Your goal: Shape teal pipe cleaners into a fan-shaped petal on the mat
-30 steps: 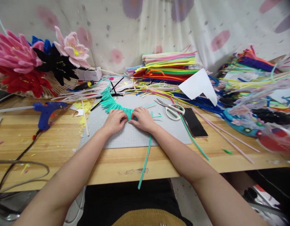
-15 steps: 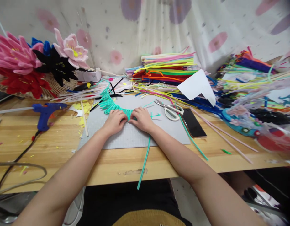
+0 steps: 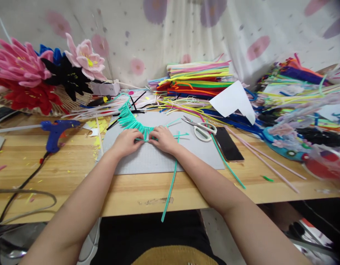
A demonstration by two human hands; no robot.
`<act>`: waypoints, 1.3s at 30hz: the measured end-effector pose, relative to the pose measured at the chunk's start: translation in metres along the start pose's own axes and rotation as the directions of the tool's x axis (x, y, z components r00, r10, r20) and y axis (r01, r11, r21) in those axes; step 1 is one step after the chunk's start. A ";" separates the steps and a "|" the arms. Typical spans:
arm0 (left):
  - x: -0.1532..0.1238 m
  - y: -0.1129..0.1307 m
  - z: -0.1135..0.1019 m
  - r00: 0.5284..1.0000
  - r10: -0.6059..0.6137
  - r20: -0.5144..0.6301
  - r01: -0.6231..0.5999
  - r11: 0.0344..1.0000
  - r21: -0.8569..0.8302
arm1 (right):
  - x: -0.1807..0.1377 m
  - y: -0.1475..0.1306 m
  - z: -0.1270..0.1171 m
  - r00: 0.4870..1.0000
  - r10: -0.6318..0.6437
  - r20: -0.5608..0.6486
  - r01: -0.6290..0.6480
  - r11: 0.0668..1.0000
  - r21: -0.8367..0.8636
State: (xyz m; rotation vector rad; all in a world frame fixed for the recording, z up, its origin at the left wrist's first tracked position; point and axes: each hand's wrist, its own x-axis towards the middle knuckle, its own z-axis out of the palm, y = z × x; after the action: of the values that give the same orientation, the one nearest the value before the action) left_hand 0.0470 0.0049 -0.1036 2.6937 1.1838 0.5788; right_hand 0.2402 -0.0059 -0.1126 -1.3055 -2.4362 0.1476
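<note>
On the grey mat (image 3: 158, 160) both hands meet over a teal pipe-cleaner fringe (image 3: 128, 117) that curves away to the far left. My left hand (image 3: 127, 141) pinches the fringe's near end with its fingers closed. Touching it from the right, my right hand (image 3: 164, 139) grips the same spot, fingers curled. A long teal pipe cleaner (image 3: 170, 191) trails from under my right hand over the table's front edge.
White-handled scissors (image 3: 201, 129) and a black phone (image 3: 227, 144) lie right of the mat. A blue glue gun (image 3: 55, 129) with its cord sits left. Stacks of coloured pipe cleaners (image 3: 197, 77) fill the back and right. Pipe-cleaner flowers (image 3: 34, 77) stand at the far left.
Both hands have shifted a little to the left along the mat while still pinching the fringe; the fringe's near end now shows short loops between the fingers.
</note>
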 end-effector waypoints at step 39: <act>-0.005 0.014 -0.011 0.974 0.012 -0.225 -0.034 0.995 -0.097 | -0.003 -0.015 -0.009 0.994 0.020 -0.108 0.031 0.892 0.451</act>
State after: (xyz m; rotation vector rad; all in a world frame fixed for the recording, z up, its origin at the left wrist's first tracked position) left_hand 0.0491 -0.0083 -0.0909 2.6144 1.1406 0.9411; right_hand 0.2333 -0.0179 -0.1015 -1.0630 -2.1357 0.5891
